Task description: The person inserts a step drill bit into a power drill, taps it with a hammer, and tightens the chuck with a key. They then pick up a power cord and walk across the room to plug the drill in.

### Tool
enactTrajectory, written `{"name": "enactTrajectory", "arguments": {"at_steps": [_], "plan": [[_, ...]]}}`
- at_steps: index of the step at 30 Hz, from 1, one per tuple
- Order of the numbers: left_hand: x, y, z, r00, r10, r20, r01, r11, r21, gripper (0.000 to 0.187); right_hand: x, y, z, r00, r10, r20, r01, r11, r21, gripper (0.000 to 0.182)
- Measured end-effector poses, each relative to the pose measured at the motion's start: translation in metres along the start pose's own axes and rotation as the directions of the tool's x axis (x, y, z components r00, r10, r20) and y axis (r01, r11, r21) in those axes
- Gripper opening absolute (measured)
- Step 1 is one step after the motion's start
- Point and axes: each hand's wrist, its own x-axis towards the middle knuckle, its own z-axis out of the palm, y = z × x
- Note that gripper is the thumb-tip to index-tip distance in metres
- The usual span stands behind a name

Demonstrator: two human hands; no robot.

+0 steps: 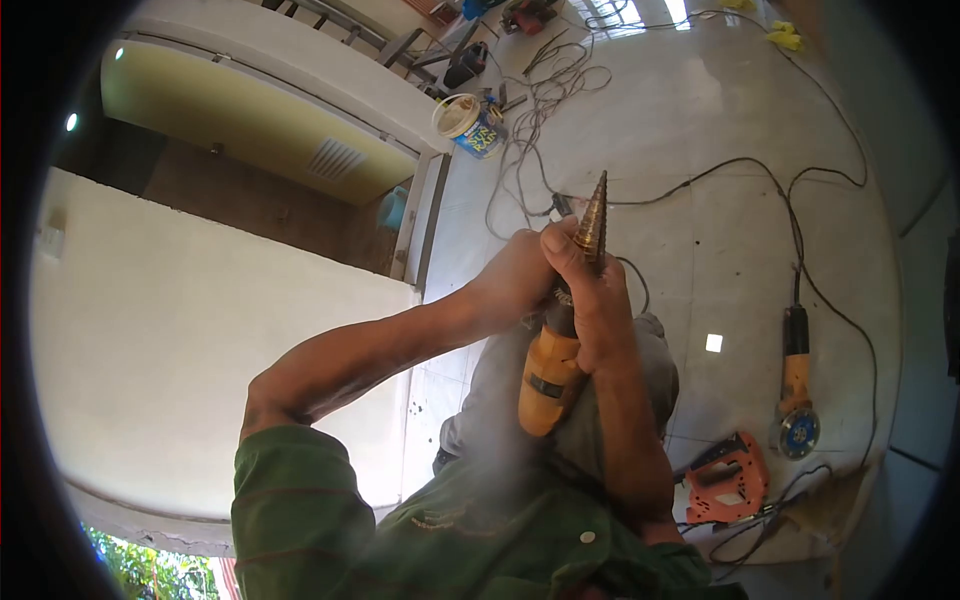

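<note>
A yellow power drill (550, 380) lies against my lap, its black chuck (563, 312) pointing away from me. From the chuck end rises a cone-shaped step drill bit (594, 220), bronze in colour, tip up. My left hand (522, 268) closes around the chuck area from the left; its fingertips are partly hidden. My right hand (603, 305) wraps the base of the bit from the right, thumb pressed across it. Whether the bit is seated in the chuck is hidden by the hands.
On the tiled floor to the right lie an angle grinder (797, 385) and an orange power tool (728, 480). Cords (740, 165) cross the floor. A paint bucket (472, 128) stands ahead, near more tools. A white low wall (220, 340) runs along my left.
</note>
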Motion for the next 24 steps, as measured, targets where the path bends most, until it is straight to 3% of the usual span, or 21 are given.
{"name": "enactTrajectory", "arguments": {"at_steps": [3, 9, 15, 21, 24], "plan": [[0.002, -0.008, 0.007, 0.988, 0.127, -0.088, -0.132, 0.99, -0.053, 0.027, 0.002, 0.002, 0.0, 1.0, -0.011, 0.018, 0.011, 1.0, -0.026, 0.039], [-0.003, 0.012, 0.01, 0.986, 0.102, -0.133, -0.068, 0.969, 0.239, 0.027, 0.001, -0.002, -0.007, 0.997, 0.021, 0.077, -0.017, 0.999, -0.05, 0.034], [-0.007, 0.017, 0.022, 0.928, 0.29, -0.233, -0.166, 0.883, 0.439, 0.022, -0.003, -0.005, -0.009, 0.994, -0.034, 0.102, 0.035, 0.999, -0.01, 0.033], [-0.005, 0.009, 0.023, 0.921, 0.31, -0.237, -0.18, 0.877, 0.446, 0.023, -0.006, -0.006, -0.008, 0.993, -0.079, 0.087, 0.081, 0.997, -0.014, 0.033], [0.005, -0.008, 0.025, 0.758, 0.608, -0.235, -0.4, 0.719, 0.569, 0.027, -0.006, -0.008, -0.012, 0.986, -0.101, 0.131, 0.101, 0.995, 0.007, 0.034]]}}
